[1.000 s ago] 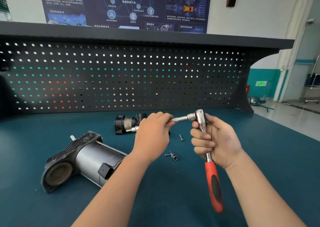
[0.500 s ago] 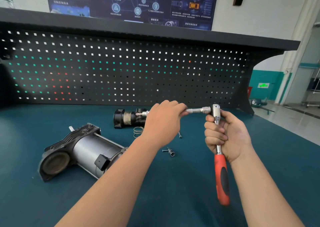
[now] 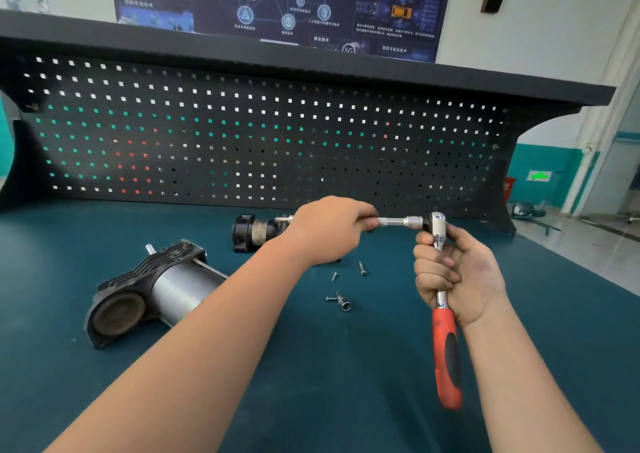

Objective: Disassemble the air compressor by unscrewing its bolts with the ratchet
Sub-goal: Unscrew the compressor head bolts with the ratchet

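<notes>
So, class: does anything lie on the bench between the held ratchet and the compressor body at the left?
Yes: the left forearm crosses between the red-handled ratchet and the grey cylindrical compressor body.

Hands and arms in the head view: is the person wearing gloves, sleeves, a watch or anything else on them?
Nothing is worn. The left hand and right hand have no gloves, and no rings show. Both forearms are bare to the bottom edge of the picture, with no sleeve, watch or wristband. The right hand shows dark, grimy smudges across its back and knuckles.
</notes>
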